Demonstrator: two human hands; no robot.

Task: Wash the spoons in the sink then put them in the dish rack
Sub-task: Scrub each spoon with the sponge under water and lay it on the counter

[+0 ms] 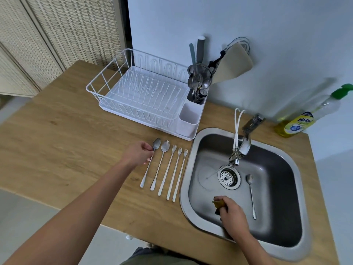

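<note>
Several long-handled spoons lie side by side on the wooden counter (57, 146) just left of the steel sink (298, 169). My left hand (138, 153) pinches the leftmost spoon (148, 169) near its bowl; the spoon still rests on the counter. One more spoon (251, 196) lies on the sink floor to the right of the drain (228, 177). My right hand (232, 212) is inside the sink at its front, closed around a yellow sponge (217, 203). The white dish rack (137, 88) stands behind the spoons, with an empty cutlery cup (188, 119) at its near right corner.
A thin stream of water runs from the faucet (241, 148) over the drain. A cutlery holder (198, 87) with utensils sits at the rack's far right. A yellow dish-soap bottle (298, 123) stands behind the sink on the right. The counter's front edge is close to my body.
</note>
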